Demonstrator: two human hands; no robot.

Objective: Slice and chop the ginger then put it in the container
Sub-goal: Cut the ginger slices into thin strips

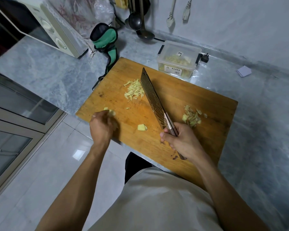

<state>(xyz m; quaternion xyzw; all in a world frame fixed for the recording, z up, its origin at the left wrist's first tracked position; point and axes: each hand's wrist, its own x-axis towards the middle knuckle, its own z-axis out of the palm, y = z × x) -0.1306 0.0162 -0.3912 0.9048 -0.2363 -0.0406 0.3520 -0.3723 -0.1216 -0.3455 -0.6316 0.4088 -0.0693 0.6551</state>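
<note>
Right now the right hand [178, 140] grips the cleaver [153, 99] over the cutting board [207, 104], the left hand [102, 127] curls around ginger pieces [111, 112] beside chopped ginger [133, 90], container [178, 59] behind

ginger under left hand [101, 126] mostly hidden, container [178, 59] label unreadable, microwave [40, 25] cropped

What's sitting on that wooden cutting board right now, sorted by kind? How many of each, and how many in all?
Piles of cut yellow ginger shreds: 1
Heaps of ginger peel scraps: 1
Loose uncut ginger chunks: 1
Ginger pieces gripped in the left hand: 1
Ribbed metal cleavers, gripped by the right hand: 1
Total: 5
</note>
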